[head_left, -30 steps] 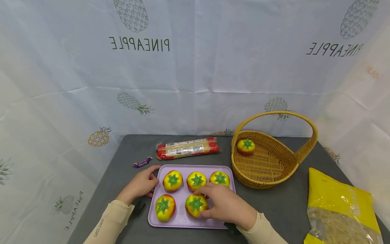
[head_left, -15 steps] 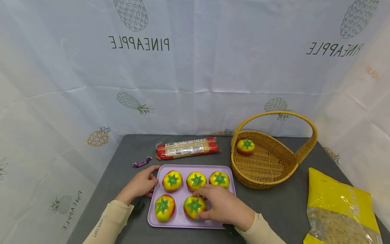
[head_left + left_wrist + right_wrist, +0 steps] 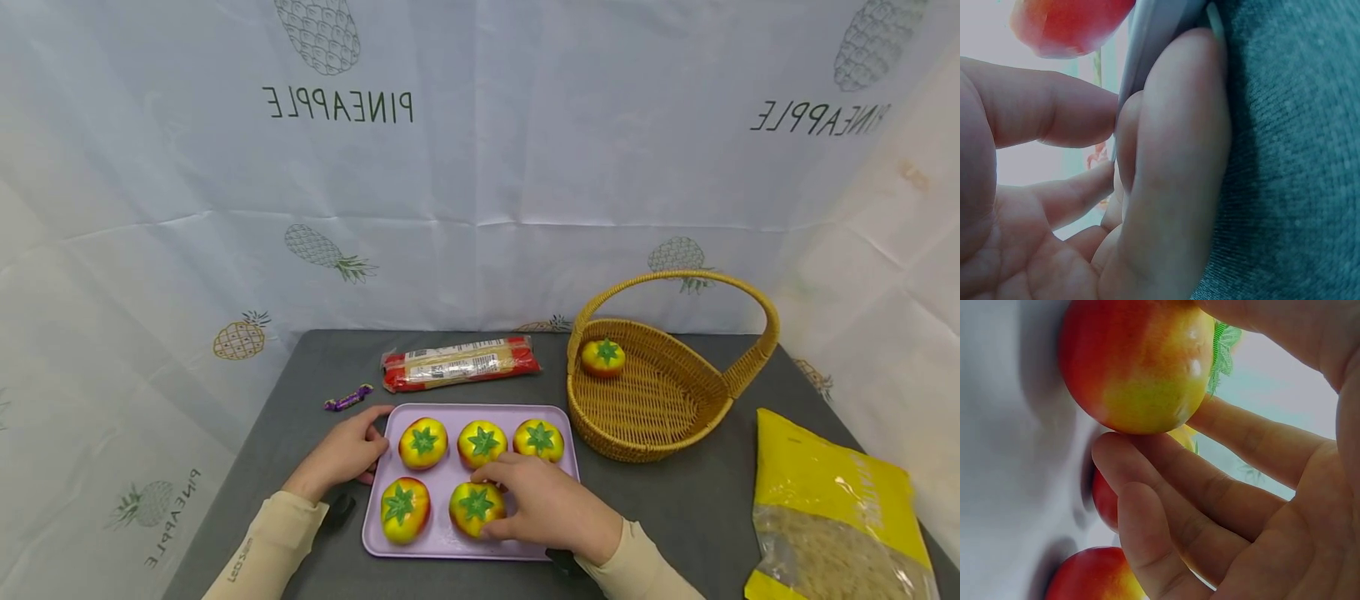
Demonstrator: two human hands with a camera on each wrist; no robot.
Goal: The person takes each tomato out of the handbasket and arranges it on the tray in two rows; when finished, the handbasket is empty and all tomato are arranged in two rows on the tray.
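A lilac tray [image 3: 442, 550] carries artificial persimmons, red and yellow with green leaf caps. Three stand in the back row, including a left one [image 3: 423, 442], a middle one [image 3: 482, 442] and a right one [image 3: 538, 439]. My right hand [image 3: 551, 510] grips the front-row persimmon [image 3: 476, 509] between thumb and fingers; in the right wrist view this persimmon [image 3: 1138, 369] sits close to the tray surface. Left of it lies another front persimmon [image 3: 405, 511]. My left hand [image 3: 348, 450] pinches the tray's left edge [image 3: 1147, 44], thumb and fingers on either side of it.
A wicker basket [image 3: 637, 450] with a tall handle stands behind and right, one persimmon [image 3: 603, 357] inside. Behind the tray lie a red-ended noodle packet [image 3: 460, 364] and a purple-wrapped candy [image 3: 348, 397]. A yellow bag [image 3: 832, 508] of dry food occupies the right side.
The right hand and the persimmon it holds have shifted slightly left on the tray. The left hand has stayed at the tray's edge.
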